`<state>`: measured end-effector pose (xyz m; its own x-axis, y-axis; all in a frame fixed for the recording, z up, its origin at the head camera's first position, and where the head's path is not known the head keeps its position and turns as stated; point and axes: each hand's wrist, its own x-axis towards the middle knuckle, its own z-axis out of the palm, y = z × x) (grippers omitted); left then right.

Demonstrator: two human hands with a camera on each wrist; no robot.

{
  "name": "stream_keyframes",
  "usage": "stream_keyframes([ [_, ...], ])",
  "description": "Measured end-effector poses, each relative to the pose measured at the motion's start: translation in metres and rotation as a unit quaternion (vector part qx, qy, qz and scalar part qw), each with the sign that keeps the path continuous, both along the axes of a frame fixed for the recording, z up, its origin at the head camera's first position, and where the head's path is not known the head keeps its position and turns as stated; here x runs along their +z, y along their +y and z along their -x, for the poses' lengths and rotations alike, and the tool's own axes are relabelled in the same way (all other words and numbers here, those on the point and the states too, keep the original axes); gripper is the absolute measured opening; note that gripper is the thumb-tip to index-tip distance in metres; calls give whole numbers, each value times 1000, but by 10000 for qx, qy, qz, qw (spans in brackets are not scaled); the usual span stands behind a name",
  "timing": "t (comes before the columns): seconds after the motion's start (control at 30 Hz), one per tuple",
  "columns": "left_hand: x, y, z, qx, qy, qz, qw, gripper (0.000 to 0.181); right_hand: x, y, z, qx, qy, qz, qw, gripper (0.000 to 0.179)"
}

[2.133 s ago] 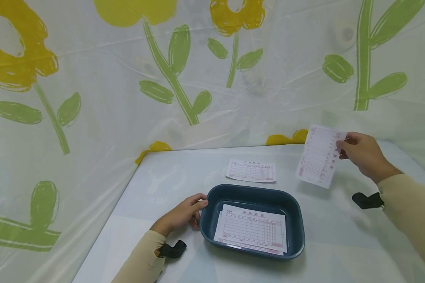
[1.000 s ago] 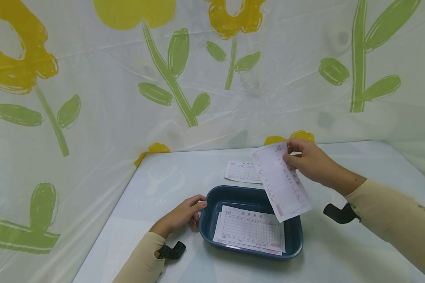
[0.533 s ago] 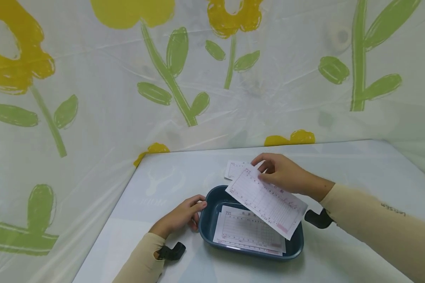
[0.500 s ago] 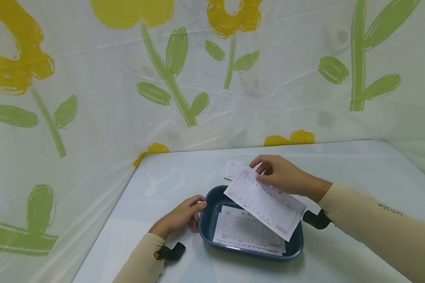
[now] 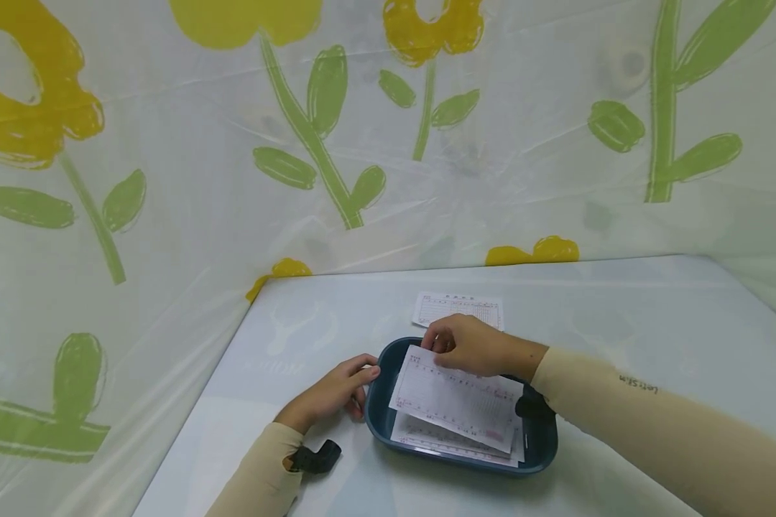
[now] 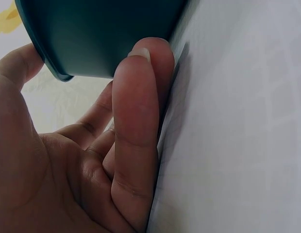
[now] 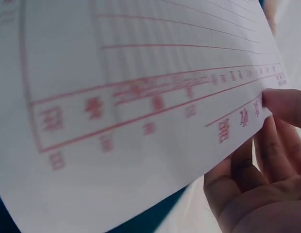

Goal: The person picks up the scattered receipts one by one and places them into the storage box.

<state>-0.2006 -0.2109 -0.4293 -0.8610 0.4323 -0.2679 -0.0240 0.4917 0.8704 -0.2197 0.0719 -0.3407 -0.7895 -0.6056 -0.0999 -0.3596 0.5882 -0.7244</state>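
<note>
In the head view my right hand (image 5: 472, 346) pinches a paper receipt form (image 5: 455, 395) by its far edge, thumb on the printed face. The slip hangs tilted over the dark blue plastic basin (image 5: 546, 441), its near edge above other receipt slips (image 5: 427, 433) that lie in the basin. The right wrist view shows red printed lines across the held receipt (image 7: 141, 107) and fingers behind its edge. My left hand (image 5: 333, 391) rests beside the basin's left end, fingertips at the rim. The left wrist view has the thumb (image 6: 29, 65) against the rim, other fingers low by the outer wall.
One more receipt slip (image 5: 433, 307) lies on the white table (image 5: 297, 323) just behind the basin, partly covered by my right hand. A curtain (image 5: 524, 165) printed with flowers hangs at the table's back edge. Black wrist-camera mounts (image 5: 317, 457) stick out below both wrists.
My right hand has brought the receipt from the right of the basin leftward and down, turning it level over the slips inside. The left hand has stayed at the rim.
</note>
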Motion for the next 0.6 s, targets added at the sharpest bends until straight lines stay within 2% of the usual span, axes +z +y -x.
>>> stream_keyframes([
  [0.17, -1, 0, 1, 9, -27, -13, 10000, 43, -11, -8, 0, 278, 103, -212, 9993, 16],
  [0.43, 0, 1, 1, 46, -18, 42, 10000, 41, -25, -15, -3, 297, 401, -679, 9964, 18],
  [0.6, 1, 1, 0, 89, -40, 77, 9999, 42, -33, -19, -5, 262, 744, -1121, 9906, 21],
])
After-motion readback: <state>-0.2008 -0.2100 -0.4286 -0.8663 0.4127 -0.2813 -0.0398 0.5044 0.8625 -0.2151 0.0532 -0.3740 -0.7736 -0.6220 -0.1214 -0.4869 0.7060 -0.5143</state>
